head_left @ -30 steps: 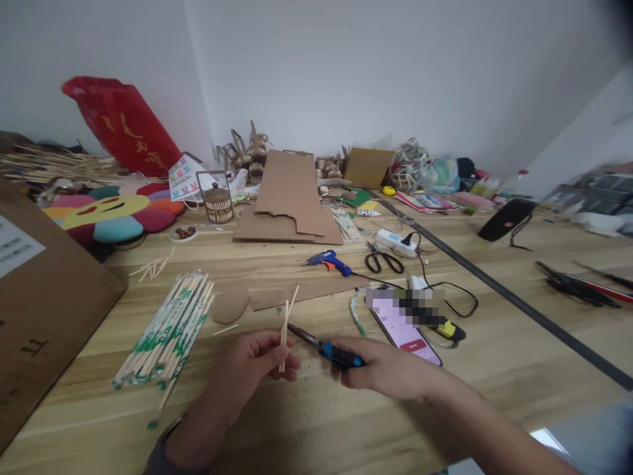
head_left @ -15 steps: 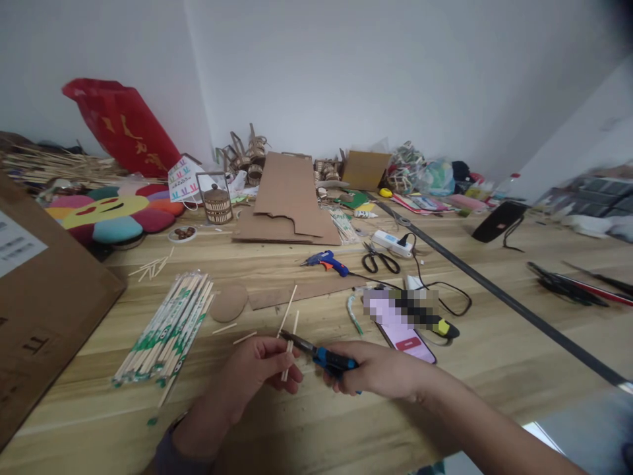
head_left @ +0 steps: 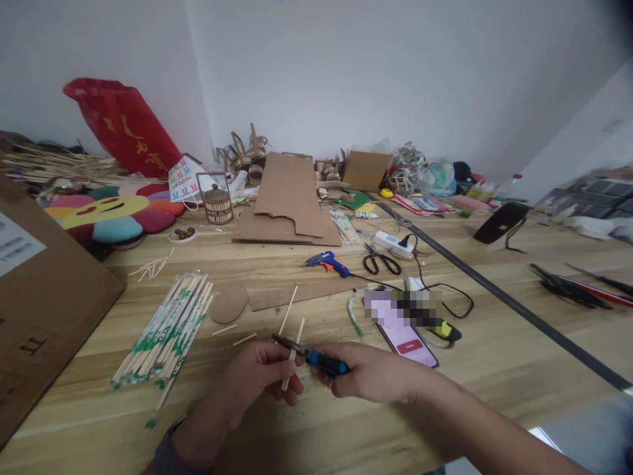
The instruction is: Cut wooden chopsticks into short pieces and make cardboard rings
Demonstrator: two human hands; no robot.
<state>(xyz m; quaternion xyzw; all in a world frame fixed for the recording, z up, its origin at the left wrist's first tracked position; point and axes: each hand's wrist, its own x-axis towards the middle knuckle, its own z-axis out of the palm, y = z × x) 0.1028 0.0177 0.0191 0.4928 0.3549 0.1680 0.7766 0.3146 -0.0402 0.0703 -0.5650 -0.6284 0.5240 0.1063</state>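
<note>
Pinched between the thumb and fingers of my left hand (head_left: 264,376) are thin wooden sticks (head_left: 300,331), their upper part pointing away from me. My right hand (head_left: 370,373) is wrapped round the blue-and-black handles of a pair of pliers (head_left: 324,361). The dark jaws of the pliers lie across the held sticks, just above my left fingertips; whether they bite the wood I cannot tell. Just beyond the jaws lies a loose stick (head_left: 287,310). Two short cut pieces (head_left: 244,339) rest left of it, near my left knuckles.
Wrapped chopsticks (head_left: 165,330) lie at left beside a large cardboard box (head_left: 54,310). A cardboard disc (head_left: 229,303), blue glue gun (head_left: 326,262), black scissors (head_left: 380,260) and power strip (head_left: 393,243) are ahead. A phone (head_left: 403,333) lies near my right hand. A long dark bar (head_left: 509,300) crosses the right side.
The pliers and my right hand have shifted slightly left and down, bringing the jaws further across the held sticks. The held sticks lean a little more to the right.
</note>
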